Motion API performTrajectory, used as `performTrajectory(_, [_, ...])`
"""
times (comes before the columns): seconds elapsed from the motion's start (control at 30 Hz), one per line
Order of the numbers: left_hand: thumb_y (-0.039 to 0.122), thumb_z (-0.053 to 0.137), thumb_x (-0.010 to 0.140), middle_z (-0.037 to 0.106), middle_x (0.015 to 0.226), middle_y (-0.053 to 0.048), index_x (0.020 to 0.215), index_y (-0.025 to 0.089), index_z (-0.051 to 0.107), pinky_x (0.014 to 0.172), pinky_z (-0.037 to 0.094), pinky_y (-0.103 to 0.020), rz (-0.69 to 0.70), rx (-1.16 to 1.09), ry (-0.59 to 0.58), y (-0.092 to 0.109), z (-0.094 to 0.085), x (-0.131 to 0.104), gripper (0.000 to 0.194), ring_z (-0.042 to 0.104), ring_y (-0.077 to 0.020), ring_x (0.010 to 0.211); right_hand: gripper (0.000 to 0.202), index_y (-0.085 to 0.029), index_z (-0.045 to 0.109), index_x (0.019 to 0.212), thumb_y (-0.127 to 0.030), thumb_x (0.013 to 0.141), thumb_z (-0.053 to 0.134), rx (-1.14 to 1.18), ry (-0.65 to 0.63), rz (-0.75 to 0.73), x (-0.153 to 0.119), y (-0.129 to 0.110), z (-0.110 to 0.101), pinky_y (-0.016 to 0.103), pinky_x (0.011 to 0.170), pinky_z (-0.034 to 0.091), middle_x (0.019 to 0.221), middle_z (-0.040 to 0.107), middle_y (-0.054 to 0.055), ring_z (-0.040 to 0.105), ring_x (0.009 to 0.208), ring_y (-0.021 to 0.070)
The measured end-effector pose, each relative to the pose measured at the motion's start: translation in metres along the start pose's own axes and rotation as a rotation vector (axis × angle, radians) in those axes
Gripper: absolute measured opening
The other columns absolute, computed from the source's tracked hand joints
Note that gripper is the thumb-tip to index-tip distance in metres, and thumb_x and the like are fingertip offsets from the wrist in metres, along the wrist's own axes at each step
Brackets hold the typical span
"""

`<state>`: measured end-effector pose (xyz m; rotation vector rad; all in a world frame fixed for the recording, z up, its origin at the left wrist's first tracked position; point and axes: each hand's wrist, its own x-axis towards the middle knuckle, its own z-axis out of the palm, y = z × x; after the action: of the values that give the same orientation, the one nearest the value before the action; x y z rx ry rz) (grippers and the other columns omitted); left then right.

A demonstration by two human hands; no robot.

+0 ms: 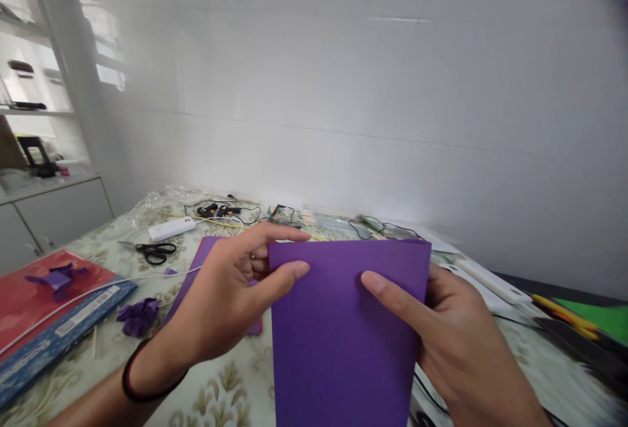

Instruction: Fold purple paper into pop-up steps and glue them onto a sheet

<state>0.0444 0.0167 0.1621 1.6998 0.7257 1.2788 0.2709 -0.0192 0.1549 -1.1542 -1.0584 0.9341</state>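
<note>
And here we are, the purple sheet [338, 348] upright above the patterned table [226, 394], front and centre! The right hand [456, 342] has it clamped at its right side, thumb across the front, fingers behind. The left hand [220, 303] is at its top left corner, thumb over the face, index along the edge (whether that's a true pinch, I cannot tell). Progress? Left of the sheet lies a crumpled purple scrap [138, 316], so some cutting or tearing looks done. Scissors [154, 253] rest farther left, glue guns [210, 212] beyond and left, all unheld. The sheet's visible face is plain, nothing attached; how much is left, I can't call.
</note>
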Motion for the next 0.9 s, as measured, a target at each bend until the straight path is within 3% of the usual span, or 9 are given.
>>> performTrajectory(0.2, [0.035, 0.087, 0.092, 0.079, 0.091, -0.001, 0.131, 0.029, 0.076, 0.065, 0.06, -0.022, -0.075, -0.223, -0.075, -0.002, -0.005, 0.003, 0.041, 0.074, -0.0167, 0.075, 0.046, -0.023, 0.083, 0.091, -0.057, 0.067, 0.1, -0.01, -0.029, 0.017, -0.003, 0.002, 0.003, 0.031, 0.056, 0.065, 0.084, 0.084, 0.007, 0.078, 0.067, 0.025])
performTrajectory(0.33, [0.035, 0.088, 0.092, 0.082, 0.097, -0.003, 0.12, 0.025, 0.081, 0.067, 0.059, -0.021, -0.153, -0.264, -0.167, -0.002, -0.008, 0.009, 0.031, 0.076, -0.0165, 0.08, 0.044, -0.023, 0.084, 0.093, -0.057, 0.069, 0.1, -0.008, -0.051, 0.015, 0.001, 0.007, -0.001, 0.033, 0.058, 0.067, 0.086, 0.085, 0.007, 0.079, 0.069, 0.0257])
performTrajectory(0.4, [0.037, 0.084, 0.095, 0.082, 0.097, -0.004, 0.104, 0.02, 0.084, 0.068, 0.058, -0.02, -0.149, -0.239, -0.22, -0.001, -0.009, 0.01, 0.019, 0.075, -0.0152, 0.079, 0.044, -0.023, 0.084, 0.093, -0.055, 0.068, 0.101, -0.003, -0.059, 0.0, 0.003, 0.01, -0.003, 0.032, 0.058, 0.067, 0.085, 0.085, 0.007, 0.079, 0.068, 0.0256])
performTrajectory(0.5, [0.042, 0.079, 0.099, 0.076, 0.082, -0.004, 0.084, 0.015, 0.08, 0.063, 0.053, -0.02, -0.149, -0.189, -0.277, -0.002, -0.01, 0.01, 0.031, 0.067, -0.0124, 0.069, 0.041, -0.024, 0.084, 0.093, -0.053, 0.069, 0.101, 0.0, -0.077, -0.003, 0.006, 0.013, -0.006, 0.033, 0.059, 0.068, 0.087, 0.085, 0.008, 0.08, 0.07, 0.0263])
performTrajectory(0.7, [0.055, 0.074, 0.098, 0.058, 0.067, 0.001, 0.076, 0.014, 0.067, 0.047, 0.037, -0.019, -0.217, -0.042, -0.276, -0.002, -0.008, 0.007, 0.046, 0.05, -0.0095, 0.055, 0.04, -0.025, 0.086, 0.094, -0.054, 0.071, 0.099, -0.006, -0.116, -0.001, 0.005, 0.011, -0.006, 0.033, 0.059, 0.068, 0.087, 0.086, 0.008, 0.08, 0.07, 0.0271])
performTrajectory(0.9, [0.047, 0.071, 0.1, 0.053, 0.065, 0.003, 0.072, 0.016, 0.062, 0.046, 0.032, -0.017, -0.184, -0.046, -0.304, 0.005, -0.005, 0.006, 0.042, 0.044, -0.0076, 0.055, 0.04, -0.024, 0.086, 0.095, -0.056, 0.073, 0.097, -0.039, -0.151, -0.019, 0.004, 0.01, -0.004, 0.033, 0.057, 0.067, 0.084, 0.085, 0.008, 0.08, 0.069, 0.0267])
